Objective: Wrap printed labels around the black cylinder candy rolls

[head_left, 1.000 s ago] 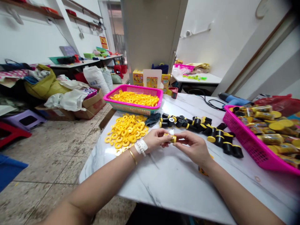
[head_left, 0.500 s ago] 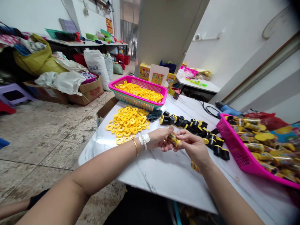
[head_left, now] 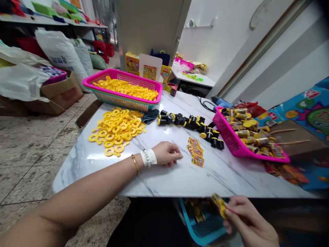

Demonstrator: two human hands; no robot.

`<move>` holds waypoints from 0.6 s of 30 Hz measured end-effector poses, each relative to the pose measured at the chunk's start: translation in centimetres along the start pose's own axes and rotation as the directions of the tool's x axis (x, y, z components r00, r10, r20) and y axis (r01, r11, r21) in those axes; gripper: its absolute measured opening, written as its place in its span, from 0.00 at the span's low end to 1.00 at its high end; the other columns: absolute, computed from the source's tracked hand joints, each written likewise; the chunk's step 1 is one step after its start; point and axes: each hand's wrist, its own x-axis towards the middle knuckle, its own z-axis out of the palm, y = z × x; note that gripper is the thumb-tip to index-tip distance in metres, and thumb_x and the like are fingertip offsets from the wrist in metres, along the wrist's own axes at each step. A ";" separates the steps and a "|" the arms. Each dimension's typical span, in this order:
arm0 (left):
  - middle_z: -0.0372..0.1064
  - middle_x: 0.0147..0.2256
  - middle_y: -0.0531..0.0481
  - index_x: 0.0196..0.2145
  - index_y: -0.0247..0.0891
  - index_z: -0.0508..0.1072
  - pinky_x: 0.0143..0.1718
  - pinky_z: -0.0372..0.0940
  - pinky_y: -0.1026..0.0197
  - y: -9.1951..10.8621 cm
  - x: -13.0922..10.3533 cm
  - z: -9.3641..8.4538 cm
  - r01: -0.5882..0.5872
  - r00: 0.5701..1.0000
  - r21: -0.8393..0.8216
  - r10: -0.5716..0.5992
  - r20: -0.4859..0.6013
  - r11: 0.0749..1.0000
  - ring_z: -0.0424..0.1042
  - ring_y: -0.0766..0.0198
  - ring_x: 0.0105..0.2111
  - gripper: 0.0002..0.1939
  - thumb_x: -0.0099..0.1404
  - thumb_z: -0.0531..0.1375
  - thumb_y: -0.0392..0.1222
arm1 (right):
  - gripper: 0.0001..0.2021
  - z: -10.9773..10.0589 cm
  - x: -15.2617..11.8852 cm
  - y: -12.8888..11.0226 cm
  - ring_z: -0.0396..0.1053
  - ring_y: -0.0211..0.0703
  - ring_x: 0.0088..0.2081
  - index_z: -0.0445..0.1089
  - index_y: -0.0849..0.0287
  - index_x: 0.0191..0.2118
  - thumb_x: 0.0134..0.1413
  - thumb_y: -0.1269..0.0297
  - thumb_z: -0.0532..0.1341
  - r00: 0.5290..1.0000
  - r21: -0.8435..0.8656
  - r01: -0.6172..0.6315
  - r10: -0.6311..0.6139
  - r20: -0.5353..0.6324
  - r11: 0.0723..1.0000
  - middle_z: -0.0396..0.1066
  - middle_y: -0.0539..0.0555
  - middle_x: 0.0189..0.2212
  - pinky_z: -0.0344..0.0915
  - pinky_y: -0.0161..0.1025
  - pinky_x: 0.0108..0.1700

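My right hand (head_left: 248,219) pinches a small yellow tube with a printed label (head_left: 219,204), past the table's front edge and over a blue basket (head_left: 205,238) that holds similar tubes. On the marble-patterned table (head_left: 154,181) rests my left hand (head_left: 168,153), its fingers loosely bent and apart, nothing visible in them. Just right of it lie printed stickers (head_left: 195,152), overlapping in a short row. Black cylinders with yellow caps (head_left: 190,121) lie and stand behind the stickers. Left of them is a heap of yellow rings with small tabs (head_left: 118,127).
At the back left stands a pink basket (head_left: 86,82) full of yellow rings, with a dark cloth (head_left: 150,116) beside it. Another pink basket (head_left: 231,140) on the right is heaped with labelled tubes. Printed boxes (head_left: 132,63) stand behind.
My right hand has carried the tube away from my left hand, down to the right, over the blue basket. My left hand stays on the table. The view has turned right, showing the stickers.
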 end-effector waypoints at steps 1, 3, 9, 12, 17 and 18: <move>0.73 0.25 0.50 0.32 0.36 0.73 0.16 0.58 0.68 0.0 0.2 -0.3 0.004 0.999 0.012 -0.003 -0.054 1.000 0.67 0.68 0.17 0.16 0.60 0.63 0.54 | 0.04 -0.8 -0.9 0.8 0.73 0.45 0.21 0.78 0.48 0.35 0.54 0.66 0.67 0.999 -0.139 0.049 -0.049 0.001 0.989 0.69 0.55 0.35 0.73 0.40 0.17; 0.74 0.25 0.50 0.31 0.36 0.73 0.16 0.56 0.69 0.0 0.4 -0.5 0.008 0.993 0.030 -0.005 -0.114 1.000 0.67 0.69 0.16 0.14 0.61 0.61 0.51 | 0.06 -1.9 -2.0 2.0 0.77 0.51 0.29 0.79 0.46 0.37 0.54 0.64 0.66 0.988 -0.373 0.150 -0.152 0.023 0.915 0.73 0.57 0.37 0.77 0.42 0.24; 0.73 0.24 0.51 0.31 0.37 0.74 0.14 0.54 0.68 0.2 0.1 0.1 -0.018 0.990 0.128 0.035 -0.134 0.992 0.65 0.68 0.15 0.10 0.61 0.60 0.46 | 0.14 -0.3 3.2 1.9 0.76 0.49 0.35 0.78 0.43 0.46 0.57 0.68 0.64 0.925 -0.556 0.325 -0.380 0.018 0.765 0.76 0.53 0.36 0.75 0.46 0.39; 0.73 0.24 0.51 0.31 0.37 0.75 0.14 0.54 0.68 0.6 -0.1 0.0 -0.019 0.989 0.166 0.042 -0.138 0.986 0.66 0.68 0.16 0.10 0.62 0.59 0.46 | 0.14 1.7 9.1 1.4 0.73 0.46 0.34 0.77 0.47 0.50 0.58 0.64 0.64 0.927 -0.551 0.343 -0.370 0.067 0.760 0.73 0.55 0.36 0.72 0.43 0.35; 0.73 0.25 0.51 0.31 0.36 0.75 0.15 0.55 0.69 0.6 0.0 -0.4 -0.006 0.989 0.136 0.026 -0.147 0.991 0.66 0.69 0.16 0.10 0.62 0.60 0.46 | 0.06 3.7 14.7 2.8 0.72 0.46 0.37 0.79 0.53 0.37 0.58 0.61 0.64 0.919 -0.456 0.388 -0.298 0.258 0.801 0.72 0.54 0.34 0.70 0.44 0.39; 0.74 0.25 0.51 0.31 0.36 0.75 0.15 0.55 0.69 0.5 0.0 -0.4 -0.005 0.989 0.123 0.024 -0.148 0.992 0.66 0.70 0.16 0.10 0.62 0.60 0.46 | 0.06 3.8 14.9 3.0 0.71 0.46 0.37 0.78 0.54 0.36 0.59 0.62 0.64 0.916 -0.445 0.391 -0.295 0.270 0.806 0.72 0.54 0.33 0.70 0.43 0.39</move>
